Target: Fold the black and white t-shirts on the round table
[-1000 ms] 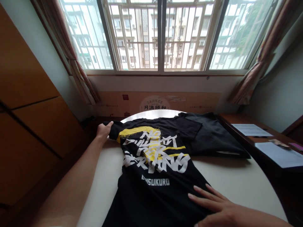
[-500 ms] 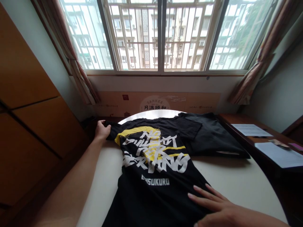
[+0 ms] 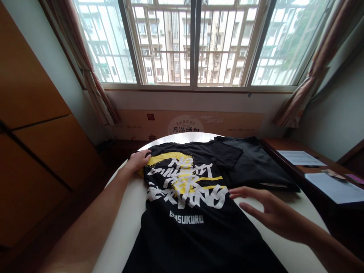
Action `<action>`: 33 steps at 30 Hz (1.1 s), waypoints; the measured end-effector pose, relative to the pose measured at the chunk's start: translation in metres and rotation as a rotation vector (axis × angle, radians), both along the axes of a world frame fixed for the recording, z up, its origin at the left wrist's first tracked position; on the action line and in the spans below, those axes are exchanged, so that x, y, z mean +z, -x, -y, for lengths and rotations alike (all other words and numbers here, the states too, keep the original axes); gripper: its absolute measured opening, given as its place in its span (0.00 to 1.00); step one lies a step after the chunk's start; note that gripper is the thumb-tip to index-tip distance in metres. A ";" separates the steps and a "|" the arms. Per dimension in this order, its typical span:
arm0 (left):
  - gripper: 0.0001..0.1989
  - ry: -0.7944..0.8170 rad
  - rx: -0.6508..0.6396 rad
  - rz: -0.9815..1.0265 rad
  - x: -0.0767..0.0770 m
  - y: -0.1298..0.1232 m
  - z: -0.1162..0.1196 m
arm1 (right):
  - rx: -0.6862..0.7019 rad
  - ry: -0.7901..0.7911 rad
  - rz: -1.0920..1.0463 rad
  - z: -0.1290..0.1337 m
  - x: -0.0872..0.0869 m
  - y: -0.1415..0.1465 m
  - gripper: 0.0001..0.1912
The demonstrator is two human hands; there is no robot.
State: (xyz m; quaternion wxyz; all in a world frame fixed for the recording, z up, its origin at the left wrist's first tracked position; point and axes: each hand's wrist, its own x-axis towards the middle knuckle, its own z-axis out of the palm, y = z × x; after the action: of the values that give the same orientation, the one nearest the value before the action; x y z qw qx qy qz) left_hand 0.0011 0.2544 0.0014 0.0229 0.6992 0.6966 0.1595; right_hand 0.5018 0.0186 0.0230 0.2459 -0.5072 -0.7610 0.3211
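A black T-shirt with white lettering and a yellow print lies spread on a round white table. At the shirt's upper left edge, by the sleeve, my left hand is closed on the fabric; its fingertips are partly hidden. My right hand is open beside the shirt's right edge, thumb and fingers apart, fingertips close to the end of the lettering. Whether they touch the cloth I cannot tell. The shirt's right sleeve stretches out over a dark folded item.
On the right, a brown wooden desk holds white papers and a pink item. A wooden cabinet stands at the left. Behind the table are a printed cardboard panel and a barred window with curtains.
My left hand has moved right, bringing the left sleeve in against the shirt's body. My right hand has lifted off the lower shirt and moved up, farther from me.
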 end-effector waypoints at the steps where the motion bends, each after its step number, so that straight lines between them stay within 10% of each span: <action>1: 0.20 0.031 -0.005 -0.023 -0.003 -0.003 -0.001 | 0.009 -0.019 -0.008 -0.014 0.005 0.002 0.29; 12: 0.28 0.017 -0.190 0.183 0.013 -0.034 0.012 | 0.221 -0.105 0.396 -0.169 0.010 0.104 0.44; 17: 0.28 0.093 -0.164 0.148 -0.004 -0.038 0.008 | -0.010 0.039 0.571 -0.229 -0.012 0.157 0.45; 33: 0.45 0.364 -0.101 -0.071 0.004 -0.059 -0.078 | -0.337 0.133 0.577 -0.301 -0.030 0.165 0.39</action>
State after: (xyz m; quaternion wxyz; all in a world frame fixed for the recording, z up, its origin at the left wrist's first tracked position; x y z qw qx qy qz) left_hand 0.0606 0.3319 0.0058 0.1324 0.7227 0.6783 0.0044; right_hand 0.3364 0.3191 -0.0071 0.0365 -0.7108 -0.6819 0.1683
